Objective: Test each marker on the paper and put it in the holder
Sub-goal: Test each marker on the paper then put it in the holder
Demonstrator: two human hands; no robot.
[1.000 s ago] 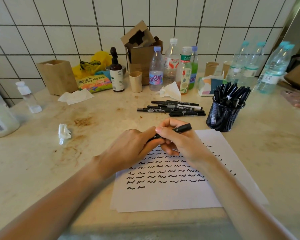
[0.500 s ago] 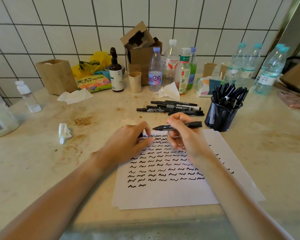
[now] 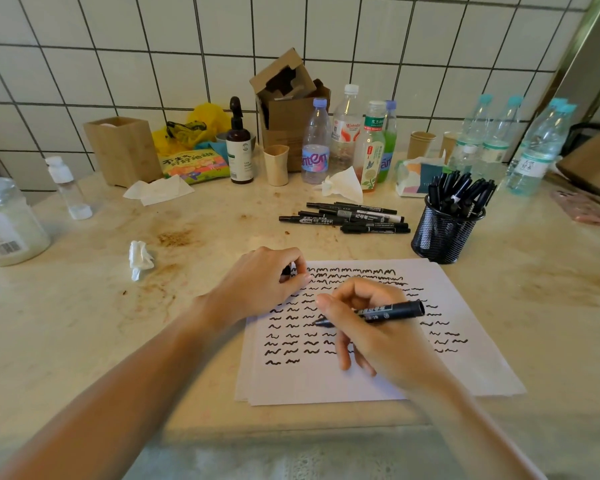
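Note:
My right hand (image 3: 378, 336) grips an uncapped black marker (image 3: 392, 311), its tip down on the white paper (image 3: 378, 382) among rows of black squiggles. My left hand (image 3: 260, 284) rests at the paper's top left corner, fingers curled round the marker's black cap (image 3: 287, 270), which barely shows. Several capped black markers (image 3: 347, 218) lie in a pile beyond the paper. A black mesh holder (image 3: 442, 233) with several markers standing in it is at the paper's far right corner.
Along the tiled wall stand plastic bottles (image 3: 314, 143), a brown pump bottle (image 3: 239, 147), a cardboard box (image 3: 286, 109), paper cups (image 3: 276, 164) and a wooden box (image 3: 123, 150). Crumpled tissues (image 3: 140, 259) lie left of the paper. A big jar (image 3: 6, 223) stands at far left.
My hands pulled the cap off the marker and parted. My left hand kept the cap near the paper's top left; my right hand lowered the marker's tip onto the paper.

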